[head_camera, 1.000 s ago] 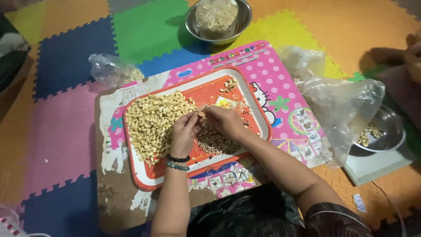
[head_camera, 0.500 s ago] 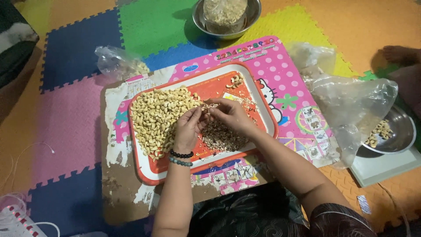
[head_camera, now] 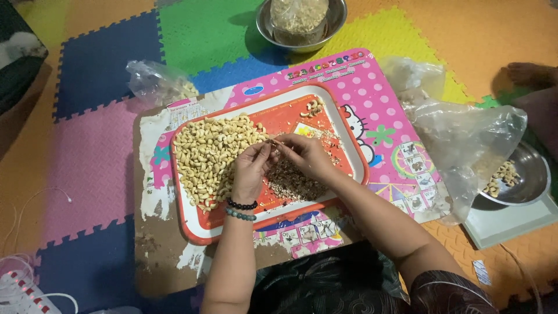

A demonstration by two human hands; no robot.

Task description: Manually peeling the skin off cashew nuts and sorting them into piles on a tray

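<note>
My left hand (head_camera: 251, 170) and my right hand (head_camera: 306, 156) meet over the middle of an orange tray (head_camera: 197, 234), fingertips pinching one small cashew nut (head_camera: 273, 143) between them. A big heap of pale cashew nuts (head_camera: 206, 156) fills the tray's left half, right beside my left hand. Under my hands lies a brown pile of skins (head_camera: 293, 181). A few peeled nuts (head_camera: 313, 107) sit at the tray's far edge. Two bead bracelets circle my left wrist.
The tray rests on a pink low board (head_camera: 372, 99) over coloured foam floor tiles. A steel bowl with a bag (head_camera: 300, 21) stands at the top, a small plastic bag (head_camera: 154, 84) at the upper left, clear bags (head_camera: 465, 145) and a steel bowl with nuts (head_camera: 517, 174) on the right. Another person's foot (head_camera: 526, 72) shows far right.
The view shifted slightly since a second ago. My hands stay together over the skins, fingers working the nut a little; nothing else moved.
</note>
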